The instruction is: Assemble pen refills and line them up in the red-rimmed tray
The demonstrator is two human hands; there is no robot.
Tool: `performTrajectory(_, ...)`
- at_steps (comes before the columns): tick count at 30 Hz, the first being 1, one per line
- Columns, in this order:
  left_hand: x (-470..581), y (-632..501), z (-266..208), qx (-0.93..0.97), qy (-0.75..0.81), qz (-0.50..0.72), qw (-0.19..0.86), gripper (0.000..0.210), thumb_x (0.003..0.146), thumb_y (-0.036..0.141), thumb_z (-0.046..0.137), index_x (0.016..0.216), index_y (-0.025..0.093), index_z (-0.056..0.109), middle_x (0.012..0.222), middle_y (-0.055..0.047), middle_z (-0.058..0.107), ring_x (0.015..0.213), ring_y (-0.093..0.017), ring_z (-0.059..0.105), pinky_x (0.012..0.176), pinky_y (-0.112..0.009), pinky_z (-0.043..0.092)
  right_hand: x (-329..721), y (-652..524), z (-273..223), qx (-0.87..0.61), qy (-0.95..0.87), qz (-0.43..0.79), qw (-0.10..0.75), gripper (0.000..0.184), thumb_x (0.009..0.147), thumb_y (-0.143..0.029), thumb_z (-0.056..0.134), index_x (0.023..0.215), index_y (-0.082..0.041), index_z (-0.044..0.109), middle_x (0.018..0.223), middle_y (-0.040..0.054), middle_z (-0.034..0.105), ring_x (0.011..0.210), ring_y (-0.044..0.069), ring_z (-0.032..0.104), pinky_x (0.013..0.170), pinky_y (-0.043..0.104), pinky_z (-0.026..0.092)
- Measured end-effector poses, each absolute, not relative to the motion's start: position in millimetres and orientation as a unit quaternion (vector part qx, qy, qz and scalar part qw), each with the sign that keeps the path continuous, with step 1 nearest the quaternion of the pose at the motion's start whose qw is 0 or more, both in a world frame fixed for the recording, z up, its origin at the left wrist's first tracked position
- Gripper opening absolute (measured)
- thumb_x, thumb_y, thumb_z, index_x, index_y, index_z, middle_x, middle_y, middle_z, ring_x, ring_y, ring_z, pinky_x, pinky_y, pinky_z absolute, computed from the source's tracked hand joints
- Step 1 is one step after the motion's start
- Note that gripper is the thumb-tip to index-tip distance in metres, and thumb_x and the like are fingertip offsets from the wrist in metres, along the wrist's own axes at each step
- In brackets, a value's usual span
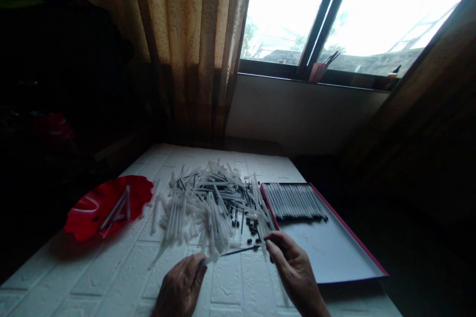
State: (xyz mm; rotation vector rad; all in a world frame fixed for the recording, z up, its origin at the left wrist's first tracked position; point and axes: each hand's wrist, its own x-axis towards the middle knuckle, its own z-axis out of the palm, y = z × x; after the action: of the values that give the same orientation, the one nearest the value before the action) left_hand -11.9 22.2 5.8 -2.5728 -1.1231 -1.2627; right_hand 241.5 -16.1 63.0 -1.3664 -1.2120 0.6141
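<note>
My left hand (181, 285) is closed around a translucent pen barrel (211, 259) near the front of the table. A thin dark refill (238, 251) points out of the barrel to the right, towards some black caps. My right hand (293, 268) is at the tray's near left corner, thumb and fingertips pinched together; whatever they hold, if anything, is too small to make out. Beyond both hands lies a heap of clear pen barrels and dark refills (219, 185). Small black caps (253, 228) are scattered between the heap and my right hand.
At right, a red-edged white tray (334, 257) holds a row of capped pens (295, 201). A red wavy-rimmed bowl (84, 213) with a few pen parts stands at left. Behind the white brick-patterned table (122, 282) are a curtain (193, 34) and a window.
</note>
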Motion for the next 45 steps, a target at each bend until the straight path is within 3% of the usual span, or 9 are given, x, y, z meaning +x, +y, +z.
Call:
performTrajectory(15,-7.8,19.7,11.7,-0.851,-0.332,-0.402,0.059,0.027,0.102,0.030,0.031,0.099,0.021,0.056,0.074,-0.002,0.074,0.065,-0.016,0.073,0.062,-0.024,0.060,239.2,-17.8,81.7,-0.566,-0.618,0.233,0.493,0.020,0.087,-0.033,0.057,0.085,-0.019,0.071,0.079,0.0067,0.070,0.073,0.020,0.066,0.063,0.024,0.052)
performTrajectory(21,-7.7,17.4,14.6,-0.857,-0.317,-0.405,0.040,0.025,0.101,0.029,0.034,0.099,0.022,0.058,0.074,-0.002,0.074,0.065,-0.015,0.072,0.063,-0.023,0.059,218.2,-21.9,71.2,-0.541,-0.683,0.280,0.403,0.024,0.088,-0.023,0.052,0.102,-0.020,0.072,0.088,0.0077,0.071,0.079,0.019,0.067,0.072,0.027,0.052)
performTrajectory(24,-8.8,17.1,14.4,-0.858,-0.317,-0.402,0.044,0.026,0.101,0.030,0.033,0.101,0.022,0.058,0.077,-0.002,0.074,0.067,-0.016,0.073,0.063,-0.025,0.059,198.9,-25.6,51.4,-0.510,-0.710,0.325,0.361,0.054,0.078,-0.014,0.054,0.132,-0.021,0.054,0.097,0.0062,0.072,0.072,0.016,0.067,0.072,0.027,0.053)
performTrajectory(26,-9.6,17.8,13.3,-0.857,-0.319,-0.403,0.040,0.025,0.101,0.029,0.033,0.103,0.022,0.057,0.079,-0.002,0.075,0.069,-0.016,0.073,0.065,-0.025,0.059,191.8,-26.9,40.7,-0.524,-0.710,0.339,0.327,0.068,0.074,-0.010,0.054,0.140,-0.022,0.043,0.097,0.0046,0.072,0.068,0.015,0.067,0.067,0.025,0.053)
performTrajectory(28,-10.2,19.0,12.0,-0.856,-0.321,-0.403,0.032,0.025,0.101,0.029,0.033,0.104,0.022,0.057,0.080,-0.002,0.075,0.071,-0.016,0.073,0.067,-0.024,0.059,192.6,-26.1,35.6,-0.559,-0.711,0.307,0.297,0.058,0.076,-0.010,0.052,0.133,-0.021,0.051,0.095,0.0051,0.073,0.068,0.015,0.067,0.066,0.025,0.052)
performTrajectory(30,-10.3,20.0,10.9,-0.857,-0.320,-0.403,0.031,0.025,0.101,0.030,0.033,0.104,0.022,0.057,0.080,-0.002,0.075,0.070,-0.015,0.073,0.066,-0.024,0.059,200.4,-22.9,36.5,-0.592,-0.716,0.253,0.270,0.038,0.080,-0.010,0.051,0.114,-0.021,0.065,0.093,0.0055,0.072,0.071,0.016,0.067,0.068,0.025,0.051)
performTrajectory(33,-10.1,20.6,9.5,-0.860,-0.317,-0.399,0.032,0.026,0.102,0.030,0.032,0.104,0.021,0.056,0.078,-0.002,0.075,0.069,-0.015,0.073,0.065,-0.024,0.060,218.1,-11.2,44.3,-0.633,-0.714,0.190,0.233,0.025,0.085,-0.012,0.051,0.094,-0.023,0.072,0.087,0.0034,0.072,0.075,0.018,0.067,0.069,0.024,0.050)
performTrajectory(39,-10.4,20.8,6.4,-0.855,-0.319,-0.408,0.026,0.025,0.102,0.031,0.034,0.104,0.022,0.057,0.080,-0.002,0.075,0.071,-0.015,0.074,0.067,-0.023,0.060,243.1,41.0,51.7,-0.681,-0.712,0.077,0.152,0.029,0.086,-0.012,0.051,0.107,-0.022,0.069,0.110,0.0047,0.069,0.100,0.018,0.065,0.086,0.024,0.047)
performTrajectory(45,-10.3,23.4,2.2,-0.850,-0.328,-0.412,0.018,0.026,0.101,0.032,0.034,0.103,0.022,0.058,0.081,-0.002,0.075,0.071,-0.015,0.074,0.067,-0.021,0.060,233.3,81.0,34.6,-0.701,-0.701,0.041,0.126,0.042,0.086,-0.019,0.055,0.128,-0.018,0.059,0.135,0.0139,0.055,0.124,0.027,0.050,0.099,0.038,0.039)
